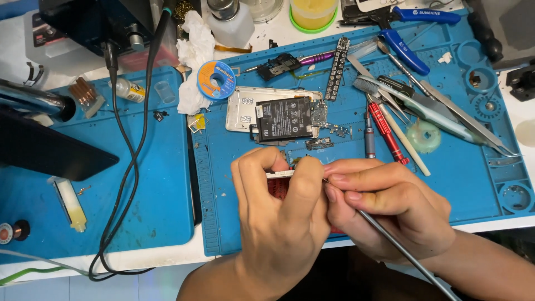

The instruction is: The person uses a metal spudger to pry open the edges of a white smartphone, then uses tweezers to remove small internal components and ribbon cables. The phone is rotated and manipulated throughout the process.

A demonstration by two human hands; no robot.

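My left hand (281, 214) pinches a small flat part (278, 174) with a white edge and a red underside between thumb and fingers, just above the near edge of the blue work mat (468, 184). My right hand (390, 209) presses against it from the right and holds a thin metal tool (404, 251) whose shaft runs down to the lower right. The tool's tip is hidden between my fingers. Behind my hands lies an opened phone (276, 114) with its black battery showing.
Tweezers, a red screwdriver (385, 130), a toothbrush, blue-handled cutters (409, 30) and a tape roll (423, 135) lie at the right of the mat. A solder wick spool (216, 79), crumpled tissue and a bottle sit behind. A black cable (131, 167) loops over a second blue mat at left.
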